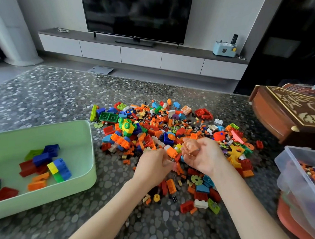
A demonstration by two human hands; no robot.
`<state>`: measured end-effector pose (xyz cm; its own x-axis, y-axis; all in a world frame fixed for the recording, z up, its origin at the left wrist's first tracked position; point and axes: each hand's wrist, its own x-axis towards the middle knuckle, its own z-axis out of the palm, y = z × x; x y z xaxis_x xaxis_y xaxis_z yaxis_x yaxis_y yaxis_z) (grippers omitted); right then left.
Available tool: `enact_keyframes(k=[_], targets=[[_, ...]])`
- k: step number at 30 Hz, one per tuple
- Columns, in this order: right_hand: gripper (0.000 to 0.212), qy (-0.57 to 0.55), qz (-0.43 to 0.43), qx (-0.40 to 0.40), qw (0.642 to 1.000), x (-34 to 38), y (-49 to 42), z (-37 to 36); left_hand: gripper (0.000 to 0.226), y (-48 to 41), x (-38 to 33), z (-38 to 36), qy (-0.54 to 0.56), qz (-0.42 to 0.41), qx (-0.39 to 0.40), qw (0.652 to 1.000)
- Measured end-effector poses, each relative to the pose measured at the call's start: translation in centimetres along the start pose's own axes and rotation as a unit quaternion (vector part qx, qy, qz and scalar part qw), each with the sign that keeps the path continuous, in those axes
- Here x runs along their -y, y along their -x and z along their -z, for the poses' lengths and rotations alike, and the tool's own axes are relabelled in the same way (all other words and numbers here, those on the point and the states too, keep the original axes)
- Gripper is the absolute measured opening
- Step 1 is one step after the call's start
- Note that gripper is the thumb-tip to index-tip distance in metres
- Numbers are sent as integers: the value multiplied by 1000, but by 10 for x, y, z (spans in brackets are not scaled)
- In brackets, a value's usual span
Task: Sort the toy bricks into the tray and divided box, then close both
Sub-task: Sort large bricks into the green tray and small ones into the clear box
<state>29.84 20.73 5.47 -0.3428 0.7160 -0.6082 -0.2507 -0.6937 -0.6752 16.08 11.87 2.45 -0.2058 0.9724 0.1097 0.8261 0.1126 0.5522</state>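
we record the right hand (203,156) pinching a pale peach brick (189,146) at its curled fingertips above the brick pile (153,126), and the left hand (153,166) curled just beside it, contents undeterminable, between green tray (81,134) and clear box (291,159).

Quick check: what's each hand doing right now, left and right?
Left hand: fingers curled over the pile; whether it holds anything cannot be told.
Right hand: closed, holding a peach brick.
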Motion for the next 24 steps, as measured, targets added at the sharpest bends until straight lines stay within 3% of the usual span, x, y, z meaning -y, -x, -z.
enact_keyframes(k=[2,3,4,6,8,10,12,13,15,18,19,20,21,22,24], targets=[[40,136,43,-31,989,-5,-4,-7,20,2,4,16,141,87,2,986],[38,251,90,-59,962,-10,-6,-11,21,2,6,25,269,161,17,950],[36,382,152,-84,908,-16,-9,-16,25,2,8,34,412,240,42,878],[29,625,258,-118,727,-27,-16,-23,31,2,11,51,613,333,81,712],[23,750,285,-154,577,-36,-23,-30,34,5,19,63,684,355,92,630],[8,784,313,-179,505,-41,-27,-33,29,9,24,72,729,351,98,580],[8,784,334,-193,485,-42,-29,-33,29,15,29,80,760,343,98,543],[11,785,336,-187,485,-41,-30,-32,33,18,30,83,767,339,96,537],[12,789,345,-169,480,-42,-30,-30,40,22,33,87,756,329,88,559],[8,798,360,-145,460,-44,-30,-26,43,29,38,95,704,304,48,640],[5,790,369,-139,470,-44,-29,-25,42,32,39,98,684,293,30,667],[5,767,375,-134,504,-43,-27,-25,40,35,40,102,656,281,12,700],[8,728,373,-133,560,-42,-24,-27,37,38,42,106,621,272,-9,735],[9,667,356,-136,641,-39,-20,-29,35,41,45,109,580,265,-32,770],[10,434,235,-116,862,-29,-8,-36,34,47,52,117,512,247,-77,819]])
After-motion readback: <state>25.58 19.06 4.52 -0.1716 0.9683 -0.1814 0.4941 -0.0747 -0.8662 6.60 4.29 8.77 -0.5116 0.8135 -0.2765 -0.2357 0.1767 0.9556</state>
